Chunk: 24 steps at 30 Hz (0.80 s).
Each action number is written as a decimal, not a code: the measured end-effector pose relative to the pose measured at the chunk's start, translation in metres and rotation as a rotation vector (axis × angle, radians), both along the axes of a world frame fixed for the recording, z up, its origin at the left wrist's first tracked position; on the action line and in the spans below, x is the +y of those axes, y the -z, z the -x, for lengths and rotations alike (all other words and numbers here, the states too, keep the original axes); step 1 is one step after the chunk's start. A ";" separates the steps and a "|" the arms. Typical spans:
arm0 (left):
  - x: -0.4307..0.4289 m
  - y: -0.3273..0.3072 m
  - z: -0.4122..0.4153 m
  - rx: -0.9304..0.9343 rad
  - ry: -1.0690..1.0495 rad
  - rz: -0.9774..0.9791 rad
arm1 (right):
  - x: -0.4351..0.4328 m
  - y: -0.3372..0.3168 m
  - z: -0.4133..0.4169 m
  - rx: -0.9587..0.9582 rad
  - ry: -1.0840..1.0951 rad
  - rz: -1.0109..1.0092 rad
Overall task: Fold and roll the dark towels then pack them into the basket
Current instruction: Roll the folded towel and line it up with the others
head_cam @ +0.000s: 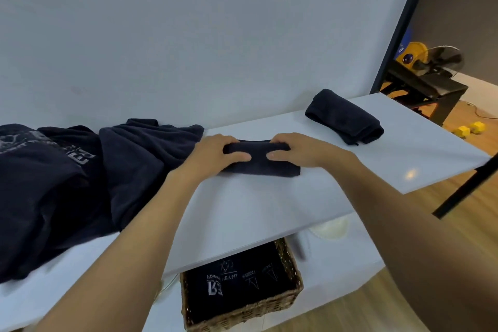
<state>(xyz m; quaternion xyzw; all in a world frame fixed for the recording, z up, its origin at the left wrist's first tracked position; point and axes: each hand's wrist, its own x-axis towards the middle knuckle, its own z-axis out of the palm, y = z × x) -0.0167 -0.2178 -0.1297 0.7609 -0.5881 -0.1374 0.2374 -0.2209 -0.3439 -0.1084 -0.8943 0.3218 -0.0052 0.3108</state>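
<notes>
A partly rolled dark towel (pixel 260 160) lies at the middle of the white table (pixel 256 213). My left hand (pixel 215 151) grips its left end and my right hand (pixel 299 149) grips its right end, fingers curled over the roll. A finished dark roll (pixel 345 117) rests at the table's far right. A heap of loose dark towels (pixel 89 178) with white print covers the left side. Below the table's front edge stands a wicker basket (pixel 291 296) holding dark towels with printed logos.
A white wall rises right behind the table. Past the table's right end are a black bench with a fan (pixel 442 62) and yellow dumbbells (pixel 470 129) on the wooden floor. A black rod (pixel 469 186) slants at the right edge.
</notes>
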 end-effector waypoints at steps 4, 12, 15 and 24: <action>-0.030 -0.013 -0.005 -0.060 -0.065 -0.155 | -0.001 0.003 -0.009 -0.123 0.111 0.213; -0.017 0.007 0.045 -0.210 -0.557 0.537 | 0.010 0.036 -0.002 -0.063 0.022 0.720; -0.009 0.017 0.070 0.306 -0.640 0.446 | 0.004 0.022 -0.009 -0.110 0.130 0.542; -0.066 0.003 0.132 0.917 -0.359 0.190 | -0.030 0.000 0.022 -0.156 0.435 0.138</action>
